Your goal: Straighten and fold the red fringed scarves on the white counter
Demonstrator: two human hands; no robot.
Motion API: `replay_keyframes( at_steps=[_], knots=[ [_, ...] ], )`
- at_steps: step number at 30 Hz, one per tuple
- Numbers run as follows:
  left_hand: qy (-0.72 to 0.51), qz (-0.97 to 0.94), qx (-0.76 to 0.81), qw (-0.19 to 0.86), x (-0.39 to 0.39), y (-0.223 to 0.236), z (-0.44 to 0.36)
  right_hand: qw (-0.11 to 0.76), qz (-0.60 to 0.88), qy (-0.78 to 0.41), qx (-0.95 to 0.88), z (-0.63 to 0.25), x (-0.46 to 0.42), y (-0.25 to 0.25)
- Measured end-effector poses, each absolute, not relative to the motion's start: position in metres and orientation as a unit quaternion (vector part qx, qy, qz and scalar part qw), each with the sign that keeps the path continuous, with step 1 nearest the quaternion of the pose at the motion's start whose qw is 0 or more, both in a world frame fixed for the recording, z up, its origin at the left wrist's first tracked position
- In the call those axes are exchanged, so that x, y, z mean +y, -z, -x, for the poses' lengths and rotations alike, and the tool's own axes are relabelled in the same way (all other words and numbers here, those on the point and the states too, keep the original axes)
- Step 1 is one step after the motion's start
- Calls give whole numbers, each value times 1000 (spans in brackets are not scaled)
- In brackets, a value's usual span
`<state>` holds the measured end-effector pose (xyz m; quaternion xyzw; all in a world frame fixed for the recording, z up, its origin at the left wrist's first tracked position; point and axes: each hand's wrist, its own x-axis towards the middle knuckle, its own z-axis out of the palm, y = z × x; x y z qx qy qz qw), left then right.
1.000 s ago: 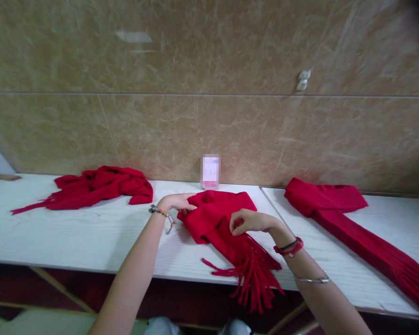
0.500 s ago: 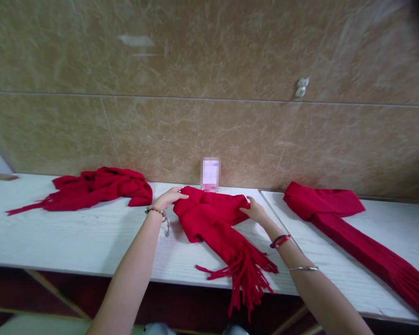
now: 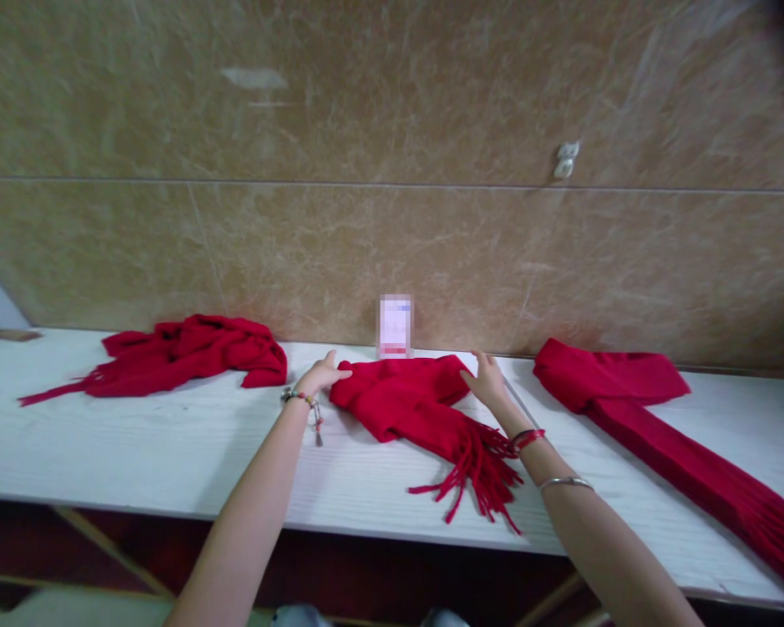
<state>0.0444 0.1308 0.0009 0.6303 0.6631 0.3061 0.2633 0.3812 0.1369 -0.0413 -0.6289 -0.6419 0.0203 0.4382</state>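
Observation:
A red fringed scarf lies folded on the white tabletop between my hands, its tassels spread toward the front right. At its upper left corner, my left hand has its thumb at the cloth and its fingers apart. My right hand is open beside the scarf's right end, thumb and fingers spread, with the thumb close to the cloth; whether it touches I cannot tell. Farther left lies a crumpled red scarf. On the right another red scarf is laid in a bent strip running off toward the lower right.
Behind the white tabletop rises a brown marble-patterned wall. A small blurred white card stands against it, behind the middle scarf. A small white fitting is on the wall. Dark shelf space shows under the front edge.
The middle scarf's fringe, earlier hanging past the front edge, now lies up on the tabletop, farther right. Both hands have loosened from the scarf's corners, and the right hand's fingers have spread.

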Motion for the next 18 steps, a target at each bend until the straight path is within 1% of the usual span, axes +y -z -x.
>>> replay_keyframes(
  at_steps=[2, 3, 4, 6, 8, 10, 11, 15, 16, 18],
  knots=[
    [-291, -655, 679, 158, 125, -11, -49, 389, 591, -6, -707, -372, 121, 30],
    [-265, -679, 670, 140, 121, -15, -52, 346, 571, -31, -743, -366, 112, 26],
    [-223, -712, 647, 158, 117, -18, -56, 299, 550, -65, -777, -359, 103, 23],
    [-120, -769, 581, 236, 111, -19, -65, 223, 507, -110, -825, -345, 85, 22],
    [-56, -788, 545, 279, 108, -16, -72, 200, 495, -134, -835, -335, 73, 22],
    [-51, -784, 551, 281, 108, -13, -74, 220, 495, -184, -820, -331, 67, 18],
    [-56, -779, 556, 284, 109, -12, -74, 238, 487, -233, -807, -332, 65, 14],
    [-89, -775, 543, 311, 112, -18, -72, 334, 382, -508, -696, -356, 60, -13],
    [-109, -772, 536, 324, 112, -20, -72, 361, 360, -552, -660, -364, 58, -19],
    [-161, -754, 519, 369, 113, -21, -71, 406, 340, -591, -609, -381, 57, -28]
  ],
)
